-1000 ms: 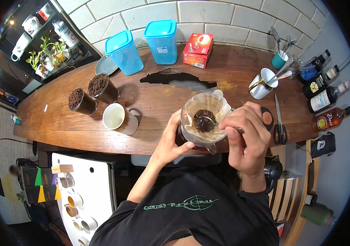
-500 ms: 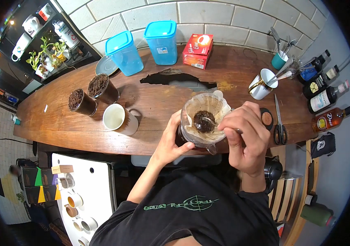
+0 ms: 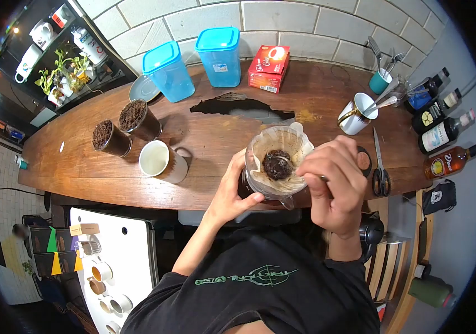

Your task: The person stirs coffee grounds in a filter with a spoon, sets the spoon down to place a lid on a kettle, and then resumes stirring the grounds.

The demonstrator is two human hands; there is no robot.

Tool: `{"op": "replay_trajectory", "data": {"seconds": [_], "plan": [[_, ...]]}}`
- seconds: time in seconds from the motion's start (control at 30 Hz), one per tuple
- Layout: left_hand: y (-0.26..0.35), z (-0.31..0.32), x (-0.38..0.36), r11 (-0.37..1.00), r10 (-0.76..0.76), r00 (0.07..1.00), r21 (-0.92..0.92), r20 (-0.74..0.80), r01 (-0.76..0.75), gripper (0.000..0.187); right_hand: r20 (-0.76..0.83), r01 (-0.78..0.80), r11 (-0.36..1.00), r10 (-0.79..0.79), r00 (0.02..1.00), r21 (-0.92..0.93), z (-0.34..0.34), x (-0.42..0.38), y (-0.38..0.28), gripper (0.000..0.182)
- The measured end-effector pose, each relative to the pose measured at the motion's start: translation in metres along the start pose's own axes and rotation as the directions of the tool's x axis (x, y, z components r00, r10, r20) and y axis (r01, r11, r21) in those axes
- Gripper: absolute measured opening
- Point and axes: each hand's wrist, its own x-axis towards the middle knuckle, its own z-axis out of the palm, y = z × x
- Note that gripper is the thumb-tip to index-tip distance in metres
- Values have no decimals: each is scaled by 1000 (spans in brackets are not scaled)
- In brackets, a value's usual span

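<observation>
My left hand [image 3: 233, 191] curls round the near left side of a clear coffee dripper [image 3: 271, 194]. Inside it, a stained paper filter [image 3: 264, 143] holds dark wet coffee grounds [image 3: 276, 166]. Between pinched fingers, my right hand [image 3: 335, 186] has a spoon [image 3: 292, 164], its tip down at the right edge of the grounds; much of the spoon is hidden by the fingers. Below the dripper there is a dark vessel, mostly covered. A white mug [image 3: 174, 168] stands to the left of my left hand, light inside.
Two glasses of dark grounds [image 3: 147, 123] stand further left. Behind are two blue-lidded containers [image 3: 222, 61] and a red box [image 3: 269, 68]. A jagged hole [image 3: 238, 107] breaks the wooden counter. To the right lie scissors [image 3: 381, 167], a utensil mug [image 3: 352, 119] and several bottles [image 3: 438, 135].
The spoon has shifted slightly within the grounds and its bowl shows less. Both hands keep nearly the same places, the left still on the dripper.
</observation>
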Motion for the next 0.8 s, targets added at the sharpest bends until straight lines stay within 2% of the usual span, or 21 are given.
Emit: {"op": "replay_trajectory", "data": {"seconds": [0.13,0.17,0.23,0.27,0.4,0.5,0.57,0.63,0.7,0.77,0.8], "plan": [[-2,-1,1,1000,11,1000,3,5,-11,87,-88,-14,993,25,996,119,1,-3,-3,10],[-2,0,0,1000,9,1000,3,5,-9,87,-88,-16,993,26,996,120,1,-3,-3,10],[-1,0,0,1000,-10,1000,-8,-3,10,87,-51,-23,1000,23,998,4,-1,-1,-1,10],[-1,0,0,1000,-9,1000,-7,-2,9,87,18,-29,999,29,999,19,-2,0,0,10],[-1,0,0,1000,-18,1000,-3,4,18,88,-44,-20,995,24,999,98,1,-3,0,9],[-1,-1,0,1000,-21,1000,0,9,21,88,-89,-41,999,42,995,18,1,-4,0,8],[-2,0,0,1000,-24,1000,-2,12,24,88,7,-34,996,33,999,82,1,-5,1,8],[-4,0,-1,999,-33,999,-29,12,34,89,-25,-24,994,27,999,106,-1,-5,1,9],[-4,0,-1,999,-31,999,-25,9,32,89,-141,-19,990,39,989,140,-2,-8,-1,9],[-3,0,0,999,-28,1000,-23,9,28,89,-130,-30,987,50,990,158,-4,-8,-3,8],[-1,-1,0,1000,-25,1000,-12,10,25,89,-72,-17,991,27,997,133,-3,-7,-4,8]]}}
